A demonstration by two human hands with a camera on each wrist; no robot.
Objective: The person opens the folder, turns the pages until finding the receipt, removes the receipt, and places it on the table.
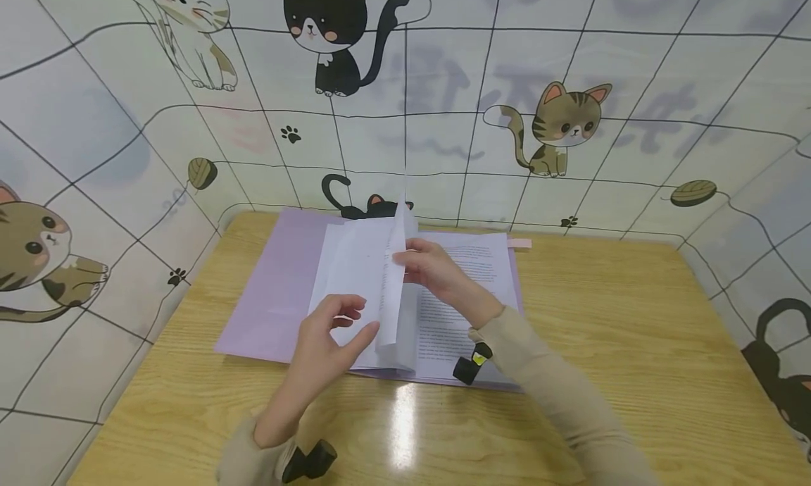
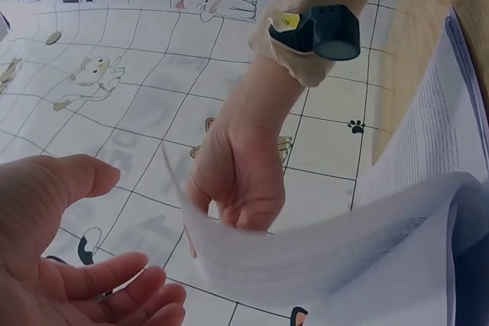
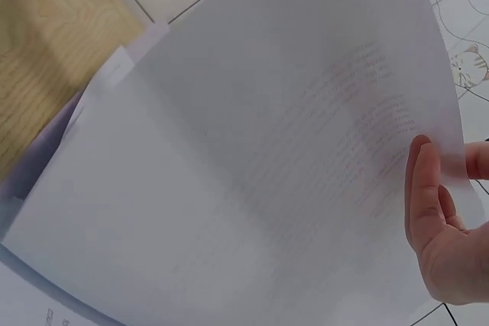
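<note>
A printed sheet of paper point(image 1: 393, 289) stands raised and curved over an open purple folder point(image 1: 269, 289). My right hand point(image 1: 437, 271) pinches its edge between thumb and fingers; in the right wrist view the fingers point(image 3: 426, 196) lie against the page, with faint print showing through. To the left of the raised sheet, my left hand point(image 1: 332, 338) is held with fingers apart and loosely bent, holding nothing. The left wrist view has this hand point(image 2: 76, 250) facing the curled page point(image 2: 290, 265). Blank white paper point(image 1: 342, 282) lies on the left side, and printed pages point(image 1: 469, 289) on the right.
The folder lies on a light wooden table point(image 1: 633, 317). A pink tab point(image 1: 520, 244) sticks out at its upper right. Behind the table hangs a white gridded cloth point(image 1: 443, 141) with cartoon cats. Each sleeve carries a small black wrist camera, such as the right one point(image 1: 467, 370).
</note>
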